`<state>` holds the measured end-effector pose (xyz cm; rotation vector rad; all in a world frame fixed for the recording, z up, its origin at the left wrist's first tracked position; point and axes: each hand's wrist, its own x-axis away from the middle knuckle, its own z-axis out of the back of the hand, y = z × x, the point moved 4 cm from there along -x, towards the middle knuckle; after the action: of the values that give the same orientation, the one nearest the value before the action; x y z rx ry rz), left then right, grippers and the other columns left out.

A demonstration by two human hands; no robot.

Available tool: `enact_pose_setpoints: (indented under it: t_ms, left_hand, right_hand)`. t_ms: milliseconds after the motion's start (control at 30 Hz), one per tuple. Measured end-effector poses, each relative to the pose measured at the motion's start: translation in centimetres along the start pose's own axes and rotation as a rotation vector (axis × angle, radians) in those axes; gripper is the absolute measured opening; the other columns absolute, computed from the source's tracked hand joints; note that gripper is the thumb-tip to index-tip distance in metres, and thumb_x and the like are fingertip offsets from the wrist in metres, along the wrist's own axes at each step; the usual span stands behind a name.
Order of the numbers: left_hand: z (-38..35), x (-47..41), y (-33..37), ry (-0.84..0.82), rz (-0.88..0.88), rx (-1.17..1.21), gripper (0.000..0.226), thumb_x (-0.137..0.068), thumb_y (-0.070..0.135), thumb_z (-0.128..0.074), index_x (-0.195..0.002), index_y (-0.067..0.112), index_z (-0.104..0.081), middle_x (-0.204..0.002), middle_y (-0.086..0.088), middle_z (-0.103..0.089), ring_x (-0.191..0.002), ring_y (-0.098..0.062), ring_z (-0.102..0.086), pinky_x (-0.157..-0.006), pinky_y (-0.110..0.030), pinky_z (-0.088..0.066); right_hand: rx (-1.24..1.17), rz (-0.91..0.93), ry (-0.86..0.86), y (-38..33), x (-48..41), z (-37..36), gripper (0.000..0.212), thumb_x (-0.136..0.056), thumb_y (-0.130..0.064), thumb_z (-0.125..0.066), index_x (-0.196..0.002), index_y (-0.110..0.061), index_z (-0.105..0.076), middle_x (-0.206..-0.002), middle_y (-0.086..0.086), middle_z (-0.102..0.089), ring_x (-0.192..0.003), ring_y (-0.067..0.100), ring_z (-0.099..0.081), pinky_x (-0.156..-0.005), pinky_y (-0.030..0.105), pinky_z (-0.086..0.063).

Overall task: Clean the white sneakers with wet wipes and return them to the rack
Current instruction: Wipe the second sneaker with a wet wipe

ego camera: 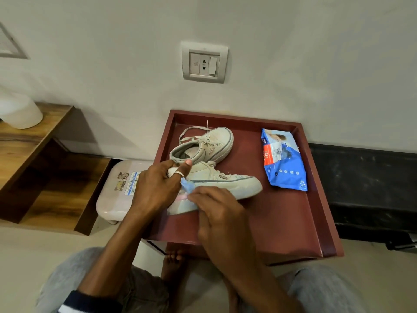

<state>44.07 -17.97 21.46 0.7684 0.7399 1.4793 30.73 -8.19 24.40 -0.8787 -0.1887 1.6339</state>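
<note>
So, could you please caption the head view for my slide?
Left hand steadies a white sneaker on the red tray; right hand presses a wipe to its side.

Maroon tray (282, 213): sneakers (228, 180), wipes pack (284, 161).

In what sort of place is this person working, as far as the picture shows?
Most likely a room in a home, seen from near the floor. A wall socket plate, a low wooden shelf unit and a dark red tray table carrying white sneakers all point to that.
</note>
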Motion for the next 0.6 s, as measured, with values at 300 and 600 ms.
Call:
enact_pose_setpoints:
  t_ms: [300, 600]
  left_hand:
    - [0.2, -0.1, 0.0, -0.003, 0.034, -0.034, 0.05, -0.091, 0.064, -0.058, -0.067, 0.02, -0.065, -0.059, -0.002, -0.067, -0.059, -0.021, -0.063, -0.056, -0.036, -0.047]
    - [-0.1, -0.3, -0.7, -0.015, 0.064, 0.038, 0.053, -0.088, 0.065, -0.061, -0.068, 0.016, -0.064, -0.052, 0.002, -0.058, -0.054, -0.016, -0.057, -0.057, -0.04, -0.05]
  right_hand:
    - [0.056, -0.009, 0.043, 3.0, -0.2, 0.8, 0.026, -0.083, 0.0, -0.056, -0.1, -0.006, -0.076, -0.102, 0.005, -0.073, -0.095, 0.017, -0.067, -0.085, 0.033, -0.055]
    - [0.11, 0.309, -0.129, -2.0, 0.7, -1.2, 0.037, -0.096, -0.009, -0.037, -0.108, -0.004, -0.072, -0.109, 0.009, -0.07, -0.103, 0.021, -0.061, -0.095, 0.029, -0.051]
